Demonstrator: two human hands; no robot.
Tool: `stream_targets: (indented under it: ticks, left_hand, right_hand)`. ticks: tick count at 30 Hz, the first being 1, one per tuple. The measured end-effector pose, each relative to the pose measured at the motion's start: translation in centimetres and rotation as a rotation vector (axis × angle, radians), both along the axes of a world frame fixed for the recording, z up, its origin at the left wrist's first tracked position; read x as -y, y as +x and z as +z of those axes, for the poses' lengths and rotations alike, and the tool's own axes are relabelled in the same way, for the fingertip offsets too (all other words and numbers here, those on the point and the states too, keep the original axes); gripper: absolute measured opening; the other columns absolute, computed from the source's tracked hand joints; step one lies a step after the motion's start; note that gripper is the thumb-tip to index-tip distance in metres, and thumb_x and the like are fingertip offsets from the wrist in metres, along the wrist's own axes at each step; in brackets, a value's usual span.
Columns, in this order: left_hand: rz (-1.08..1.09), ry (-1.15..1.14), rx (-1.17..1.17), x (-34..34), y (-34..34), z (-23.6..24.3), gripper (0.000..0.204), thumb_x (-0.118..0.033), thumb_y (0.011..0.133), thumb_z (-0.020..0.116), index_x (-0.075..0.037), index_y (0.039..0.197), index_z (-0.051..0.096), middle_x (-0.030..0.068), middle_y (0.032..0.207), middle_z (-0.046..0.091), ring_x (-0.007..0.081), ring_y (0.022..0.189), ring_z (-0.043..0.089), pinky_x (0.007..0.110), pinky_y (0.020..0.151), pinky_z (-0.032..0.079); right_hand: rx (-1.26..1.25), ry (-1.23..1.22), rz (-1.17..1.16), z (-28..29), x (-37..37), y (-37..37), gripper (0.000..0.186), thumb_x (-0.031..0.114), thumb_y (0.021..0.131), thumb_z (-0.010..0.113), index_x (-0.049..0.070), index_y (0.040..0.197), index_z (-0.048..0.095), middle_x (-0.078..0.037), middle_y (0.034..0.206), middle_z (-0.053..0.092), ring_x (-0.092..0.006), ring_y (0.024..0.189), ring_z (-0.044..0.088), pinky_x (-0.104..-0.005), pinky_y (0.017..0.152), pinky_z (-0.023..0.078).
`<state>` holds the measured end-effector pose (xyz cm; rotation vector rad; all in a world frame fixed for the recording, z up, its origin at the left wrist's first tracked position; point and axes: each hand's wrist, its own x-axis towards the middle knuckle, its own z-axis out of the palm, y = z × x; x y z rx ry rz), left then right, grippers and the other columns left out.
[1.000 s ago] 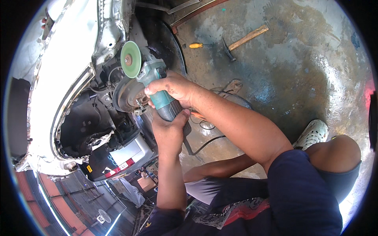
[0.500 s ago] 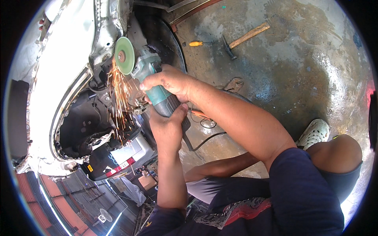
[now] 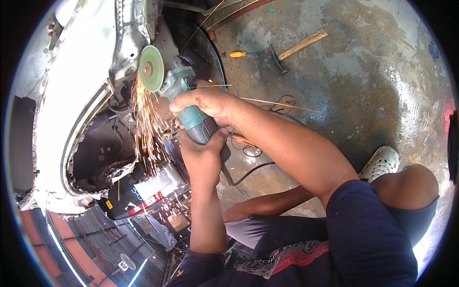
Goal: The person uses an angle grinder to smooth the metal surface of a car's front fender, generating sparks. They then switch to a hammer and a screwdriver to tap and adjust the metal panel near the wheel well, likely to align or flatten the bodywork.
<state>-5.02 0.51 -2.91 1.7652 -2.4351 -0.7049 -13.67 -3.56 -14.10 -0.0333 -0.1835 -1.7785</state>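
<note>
Both my hands are wrapped round a teal and black angle grinder (image 3: 192, 117). My right hand (image 3: 206, 101) grips it near the head, and my left hand (image 3: 203, 152) holds the dark rear body. A green disc (image 3: 152, 68) on the grinder meets the edge of a white car body (image 3: 91, 52). Orange sparks (image 3: 145, 112) stream from the contact down past the torn opening in the metal. The exact contact point is partly hidden behind the disc. A black power cord (image 3: 244, 173) trails from the grinder's rear end.
On the concrete floor lie a wooden-handled hammer (image 3: 301, 45), a yellow-handled screwdriver (image 3: 238, 54) and a plier-like tool (image 3: 286, 102). A silver and black panel with a red strip (image 3: 146, 203) stands below the car's opening. My bent knee (image 3: 406, 186) is at the right.
The spark stream has grown denser and spreads farther, with stray streaks crossing over my right arm and the floor. Hands and grinder have hardly moved.
</note>
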Motion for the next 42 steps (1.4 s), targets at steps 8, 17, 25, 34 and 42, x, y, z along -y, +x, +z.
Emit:
stream_targets:
  ticks: [8,17,25,34,42]
  left_hand:
    - [-0.015,0.035,-0.099,0.0,0.4,-0.2,0.037,-0.003,0.084,0.079,0.005,0.115,0.059,0.0101,0.096,0.07,0.0183,0.079,0.069,0.032,0.073,0.056]
    - [-0.042,-0.009,-0.029,0.4,0.4,-0.1,0.036,-0.003,0.084,0.079,0.004,0.114,0.06,0.01,0.095,0.07,0.0187,0.078,0.069,0.032,0.072,0.056]
    - [-0.033,-0.012,-0.029,0.0,0.3,-0.1,0.036,-0.002,0.084,0.079,0.005,0.113,0.059,0.0103,0.093,0.069,0.0187,0.077,0.069,0.032,0.072,0.056]
    - [-0.033,-0.012,-0.028,-0.3,0.1,0.1,0.036,-0.002,0.084,0.08,0.005,0.112,0.059,0.01,0.093,0.07,0.0187,0.077,0.069,0.032,0.073,0.056]
    - [-0.012,-0.017,0.011,-0.1,0.3,0.5,0.037,-0.002,0.083,0.08,0.005,0.114,0.06,0.0106,0.095,0.071,0.0184,0.079,0.069,0.033,0.074,0.057]
  right_hand:
    - [-0.007,-0.017,0.005,0.1,0.1,0.1,0.031,0.014,0.082,0.08,0.001,0.107,0.068,-0.012,0.088,0.07,-0.0256,0.076,0.073,-0.041,0.072,0.061]
    - [-0.001,-0.034,-0.022,0.1,0.2,0.1,0.03,0.014,0.083,0.079,0.002,0.107,0.068,-0.011,0.088,0.07,-0.0244,0.075,0.073,-0.0403,0.07,0.061]
    - [0.007,-0.058,0.005,-0.2,0.5,0.1,0.032,0.014,0.082,0.079,0.002,0.109,0.068,-0.011,0.091,0.07,-0.0249,0.077,0.073,-0.0411,0.072,0.061]
    - [0.052,-0.046,0.005,0.1,-0.2,0.0,0.036,0.015,0.082,0.081,0.002,0.112,0.068,-0.013,0.091,0.071,-0.026,0.077,0.073,-0.0426,0.073,0.062]
    - [0.036,-0.039,0.01,0.2,0.1,0.3,0.035,0.016,0.082,0.081,0.001,0.111,0.068,-0.013,0.092,0.071,-0.0254,0.077,0.074,-0.0425,0.073,0.062]
